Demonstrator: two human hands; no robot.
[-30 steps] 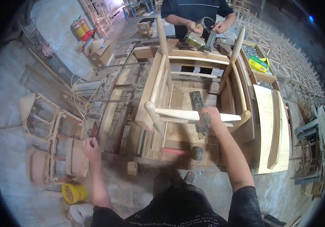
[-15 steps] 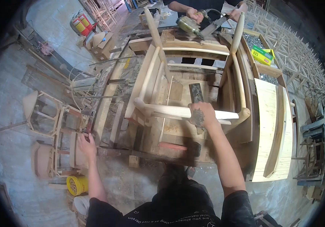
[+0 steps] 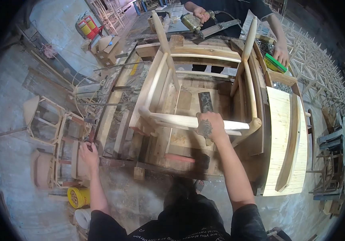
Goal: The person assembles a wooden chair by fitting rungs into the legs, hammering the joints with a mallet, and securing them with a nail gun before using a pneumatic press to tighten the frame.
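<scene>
Head view: the unfinished wooden chair frame (image 3: 196,80) lies on its side on the cluttered tabletop (image 3: 116,116), legs pointing away from the wearer, with its near round rail (image 3: 180,119) running left to right. The right hand (image 3: 208,126) is closed over this rail near its middle, fingers wrapped around it, the same grip as a second ago; the frame has shifted only slightly in view. The left hand (image 3: 88,154) has moved from mid-air down to the left edge of the tabletop, where it now rests, loosely curled, on or against a finished stool frame (image 3: 60,152) beside the bench; whether it actually grips anything cannot be told. Judged from this, the frame is being steadied with one hand while the other braces or reaches low on the left. A hammer (image 3: 188,159) lies on the tabletop just below the right forearm. Across the tabletop, a co-worker holds a pneumatic nail gun (image 3: 192,22) in one hand; their other hand has left the tool and now reaches to a green box (image 3: 275,64) at the far right. A curved wooden panel (image 3: 285,140) lies to the right.
</scene>
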